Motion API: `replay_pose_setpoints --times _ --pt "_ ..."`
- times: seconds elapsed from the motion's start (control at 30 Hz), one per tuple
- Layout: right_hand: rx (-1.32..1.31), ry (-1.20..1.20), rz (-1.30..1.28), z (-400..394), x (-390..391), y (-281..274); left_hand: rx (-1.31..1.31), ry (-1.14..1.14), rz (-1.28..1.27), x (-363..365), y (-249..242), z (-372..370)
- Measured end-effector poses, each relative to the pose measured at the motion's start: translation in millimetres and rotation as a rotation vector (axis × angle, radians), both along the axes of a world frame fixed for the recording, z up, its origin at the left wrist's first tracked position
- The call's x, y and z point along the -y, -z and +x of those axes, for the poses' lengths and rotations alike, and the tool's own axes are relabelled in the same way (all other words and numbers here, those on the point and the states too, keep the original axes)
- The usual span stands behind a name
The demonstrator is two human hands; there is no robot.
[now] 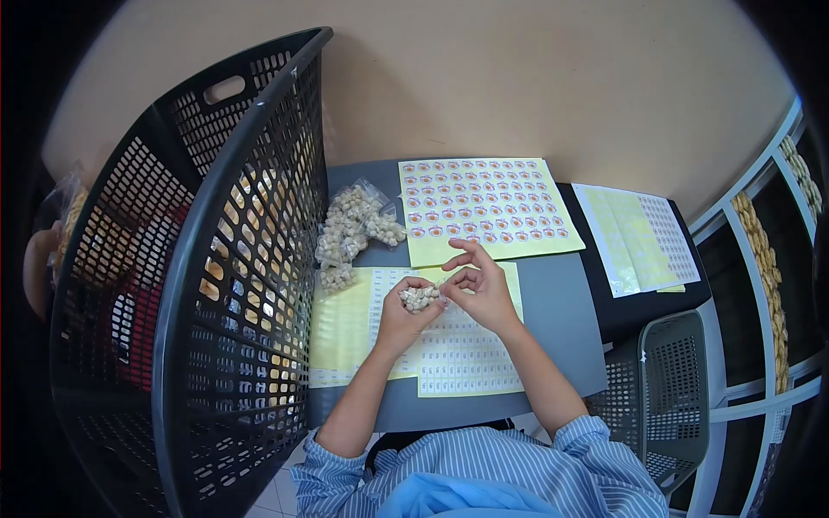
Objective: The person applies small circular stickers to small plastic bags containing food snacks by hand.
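My left hand [406, 318] is wrapped around a small clear bag of pale round pieces [420, 298], which may be nuts. At the bag's right end, the thumb and a finger of my right hand [481, 293] pinch together on its edge, with the other fingers raised and curled. Whether a sticker is between them is too small to tell. Under my hands lie sheets of small printed labels [466, 363] on yellow backing. Beyond them is a larger sheet of round orange-and-white stickers [484, 203]. Several similar filled bags [350, 220] are heaped to the left.
A tall dark plastic basket [242, 173] stands close on the left, with packed goods showing through its holes. More sticker sheets [639, 242] lie on a black surface at right. A grey-green crate [673, 371] and a shelf rack [751, 259] are farther right.
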State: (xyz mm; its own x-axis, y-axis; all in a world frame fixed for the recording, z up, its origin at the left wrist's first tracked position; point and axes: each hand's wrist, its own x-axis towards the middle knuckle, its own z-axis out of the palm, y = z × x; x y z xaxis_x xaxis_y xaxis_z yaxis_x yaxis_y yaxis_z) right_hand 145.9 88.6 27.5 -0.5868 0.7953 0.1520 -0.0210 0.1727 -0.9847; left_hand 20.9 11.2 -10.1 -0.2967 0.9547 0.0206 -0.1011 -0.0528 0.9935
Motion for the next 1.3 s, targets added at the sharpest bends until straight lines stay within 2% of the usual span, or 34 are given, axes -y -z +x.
replay_pose_setpoints --times 0.2,0.27,0.33,0.4,0.47,0.5,0.53,0.6,0.63,0.67,0.7,0.8,0.87,0.93,0.97,1.0,1.03,1.07,1.13,1.17,1.23,1.3 --pt "-0.193 0.04 -0.126 -2 -2 10 0.107 -0.042 0.004 0 2 -2" --pt "0.139 -0.061 0.086 3 -2 10 0.136 -0.026 0.021 2 0 -2" --pt "0.146 -0.059 0.037 6 4 -2 0.107 0.047 0.067 7 -4 1" --pt "0.164 0.055 0.353 24 4 -7 0.075 0.118 0.11 12 -11 4" --pt "0.166 0.369 0.453 58 2 -14 -0.206 0.099 0.125 14 -20 5" --pt "0.157 0.546 0.539 84 -4 -14 -0.543 0.012 0.127 15 -24 -4" --pt "0.283 0.742 0.592 116 -8 -18 -0.54 0.01 0.13 14 -22 -12" --pt "0.414 1.054 0.61 189 -13 -17 -0.636 -0.341 0.087 11 -13 -26" --pt "0.427 1.139 0.658 240 -21 1 -0.628 -0.344 0.091 8 -8 -32" --pt "0.438 1.232 0.662 281 -20 13 -0.424 -0.348 0.077 5 -2 -37" --pt "0.621 1.284 0.626 325 -16 28 -0.22 -0.348 0.062 3 1 -41" --pt "1.177 1.402 0.385 417 14 75 -0.061 -0.26 0.115 0 3 -41" --pt "1.377 1.434 0.142 461 33 120 -0.009 -0.259 0.108 -1 7 -41" --pt "1.442 1.376 -0.13 467 47 135 0.04 -0.26 0.1 -2 6 -40" --pt "1.444 1.373 -0.125 476 46 146 0.185 -0.268 0.061 -2 2 -39" --pt "1.389 1.457 -0.261 486 41 161 0.327 -0.273 0.021 -1 -1 -40" --pt "1.329 1.537 -0.401 488 37 171 0.325 -0.274 0.018 -2 -1 -38" --pt "1.33 1.535 -0.406 488 33 180 0.346 -0.32 0.079 -4 -1 -36" --pt "1.243 1.473 0.108 477 10 176 0.368 -0.365 0.142 -7 -1 -31" --pt "1.122 1.496 0.299 430 2 141 0.361 -0.39 0.149 -9 -1 -30" --pt "0.767 1.391 0.687 341 -22 75 0.345 -0.414 0.153 -9 0 -29" --pt "0.602 1.234 0.885 245 -36 17 0.385 -0.436 0.161 -11 3 -29"
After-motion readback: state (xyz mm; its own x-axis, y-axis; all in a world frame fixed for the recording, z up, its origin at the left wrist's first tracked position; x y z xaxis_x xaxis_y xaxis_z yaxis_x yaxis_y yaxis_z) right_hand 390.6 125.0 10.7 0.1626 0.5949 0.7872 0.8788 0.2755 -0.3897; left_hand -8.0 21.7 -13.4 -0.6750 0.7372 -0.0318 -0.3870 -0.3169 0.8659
